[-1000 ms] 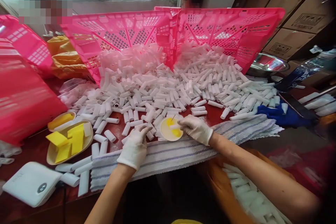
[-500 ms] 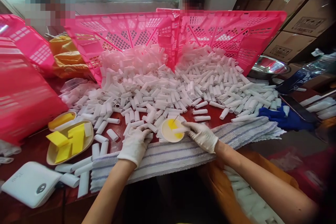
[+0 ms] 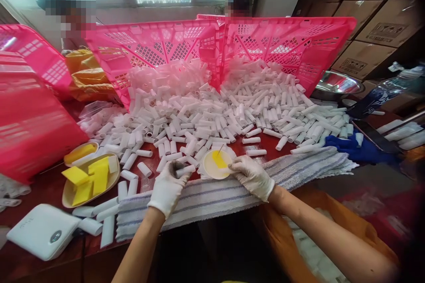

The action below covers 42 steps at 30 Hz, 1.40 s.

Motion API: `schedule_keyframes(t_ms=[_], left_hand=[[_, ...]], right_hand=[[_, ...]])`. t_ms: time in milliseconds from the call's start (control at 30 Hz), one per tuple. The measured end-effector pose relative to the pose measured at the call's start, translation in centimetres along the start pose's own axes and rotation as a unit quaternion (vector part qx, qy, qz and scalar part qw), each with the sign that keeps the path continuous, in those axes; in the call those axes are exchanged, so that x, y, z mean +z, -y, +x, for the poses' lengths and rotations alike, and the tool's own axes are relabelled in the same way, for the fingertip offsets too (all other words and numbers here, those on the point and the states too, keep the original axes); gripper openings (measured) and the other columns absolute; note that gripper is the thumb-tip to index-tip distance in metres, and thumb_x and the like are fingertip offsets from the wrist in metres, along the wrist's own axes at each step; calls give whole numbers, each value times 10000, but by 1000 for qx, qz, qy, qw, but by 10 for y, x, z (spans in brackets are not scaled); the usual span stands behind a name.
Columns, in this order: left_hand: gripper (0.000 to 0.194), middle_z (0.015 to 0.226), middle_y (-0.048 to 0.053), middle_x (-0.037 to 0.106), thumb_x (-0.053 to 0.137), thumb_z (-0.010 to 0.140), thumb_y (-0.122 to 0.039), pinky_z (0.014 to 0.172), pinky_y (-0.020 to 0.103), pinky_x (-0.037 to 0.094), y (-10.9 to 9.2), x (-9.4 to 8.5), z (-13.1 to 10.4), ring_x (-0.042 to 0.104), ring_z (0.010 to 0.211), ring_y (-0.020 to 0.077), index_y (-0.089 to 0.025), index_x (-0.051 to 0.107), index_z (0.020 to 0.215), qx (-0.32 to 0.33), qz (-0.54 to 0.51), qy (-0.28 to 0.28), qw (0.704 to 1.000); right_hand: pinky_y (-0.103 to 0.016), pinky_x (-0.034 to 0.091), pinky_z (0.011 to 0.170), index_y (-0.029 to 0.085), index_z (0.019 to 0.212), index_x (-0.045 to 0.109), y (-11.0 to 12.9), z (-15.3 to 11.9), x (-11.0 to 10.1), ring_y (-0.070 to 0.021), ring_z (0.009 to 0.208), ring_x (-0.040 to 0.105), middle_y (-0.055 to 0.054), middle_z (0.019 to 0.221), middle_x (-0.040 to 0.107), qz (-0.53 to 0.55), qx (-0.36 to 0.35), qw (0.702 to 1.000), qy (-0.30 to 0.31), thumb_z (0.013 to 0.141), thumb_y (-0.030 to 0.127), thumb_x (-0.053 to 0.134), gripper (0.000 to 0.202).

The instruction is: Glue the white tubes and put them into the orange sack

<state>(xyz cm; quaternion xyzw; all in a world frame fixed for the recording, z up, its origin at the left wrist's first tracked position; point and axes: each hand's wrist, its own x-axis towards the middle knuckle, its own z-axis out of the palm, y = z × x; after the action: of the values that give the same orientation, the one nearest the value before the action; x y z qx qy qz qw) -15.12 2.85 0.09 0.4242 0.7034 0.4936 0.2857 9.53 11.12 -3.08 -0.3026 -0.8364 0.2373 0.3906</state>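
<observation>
My left hand [image 3: 170, 185], in a white glove, pinches a short white tube [image 3: 186, 170] just above a striped towel [image 3: 206, 201]. Fingers of my gloved right hand [image 3: 254, 177] are closed on a small white piece [image 3: 227, 170], partly hidden, over the right side of a round pale dish [image 3: 207, 169]. In that dish lies a yellow sponge [image 3: 217, 159] with a thin stick standing on it. Behind both hands spreads a large heap of white tubes [image 3: 206, 119] on the red table [image 3: 146, 183].
Pink baskets [image 3: 288, 44] stand behind the heap. To the left are a tray of yellow sponges [image 3: 68, 192] and a white device [image 3: 41, 232]. A bottle [image 3: 381, 95], a metal bowl [image 3: 338, 84] and a blue cloth [image 3: 345, 145] lie right. Two people are beyond the baskets.
A white tube now shows between my left fingers, which have turned upward. My right hand has shifted slightly left, and the white piece in it is less visible. The view has moved slightly.
</observation>
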Motion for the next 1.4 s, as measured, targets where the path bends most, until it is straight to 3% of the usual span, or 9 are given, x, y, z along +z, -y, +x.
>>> schedule_keyframes(t_ms=[133,300,567,733,933,1167,1233,1333,1400], left_hand=[[450,964,56,670,718,629,-344,803,316,525,-11,14,-12,644,874,185,-151,570,1007,-57,-142,81,985],[460,982,65,689,759,595,-292,826,295,526,-31,33,-33,654,854,173,-142,614,1005,-108,-231,137,957],[471,846,74,699,750,607,-321,696,279,534,-38,40,-53,663,707,168,-127,629,1019,-112,-216,175,954],[390,671,20,636,659,712,-380,569,230,477,-44,41,-60,581,569,111,-126,626,1006,-74,-176,182,965],[370,542,-36,482,493,823,-476,426,190,326,-49,41,-65,379,430,51,-118,590,833,-71,-157,230,958],[298,936,77,654,543,793,-425,809,298,452,-36,42,-62,592,870,179,-174,622,932,169,13,171,970],[378,741,54,635,472,804,-518,659,273,460,-33,44,-62,581,685,158,-163,603,780,92,9,195,976],[551,440,-18,437,343,781,-668,414,228,316,-32,47,-68,384,396,101,-182,449,543,-105,-11,267,958],[568,408,-12,423,325,771,-685,410,236,309,-32,49,-74,381,386,111,-195,416,499,-130,19,256,958]], right_hand=[[-269,473,670,206,793,636,22,-4,-6,-145,751,572,-29,836,596,136,103,985,-39,747,326,651,129],[-212,401,515,176,916,593,41,-5,-12,-93,591,501,-16,754,586,298,304,904,-45,752,468,620,335],[-191,252,402,160,790,543,48,4,-22,-60,425,352,50,501,446,321,351,879,27,762,582,546,423],[-202,340,453,168,832,586,55,-6,-22,-83,497,434,25,582,499,240,307,921,-29,786,521,564,357],[-238,470,708,181,847,609,64,-21,-26,-146,760,581,-36,820,627,159,195,965,-71,808,435,575,259],[-220,324,451,180,656,542,71,-9,-25,-100,474,414,16,518,478,4,200,980,18,888,485,372,419],[-233,337,495,184,609,527,75,-12,-22,-112,516,426,-3,538,488,-26,169,985,14,861,509,397,432],[-253,345,536,197,576,532,85,-25,-12,-137,560,440,-33,551,500,-112,39,992,41,811,528,455,414],[-267,336,538,204,575,542,94,-32,0,-151,558,443,-47,542,509,-176,-15,983,44,836,496,418,411]])
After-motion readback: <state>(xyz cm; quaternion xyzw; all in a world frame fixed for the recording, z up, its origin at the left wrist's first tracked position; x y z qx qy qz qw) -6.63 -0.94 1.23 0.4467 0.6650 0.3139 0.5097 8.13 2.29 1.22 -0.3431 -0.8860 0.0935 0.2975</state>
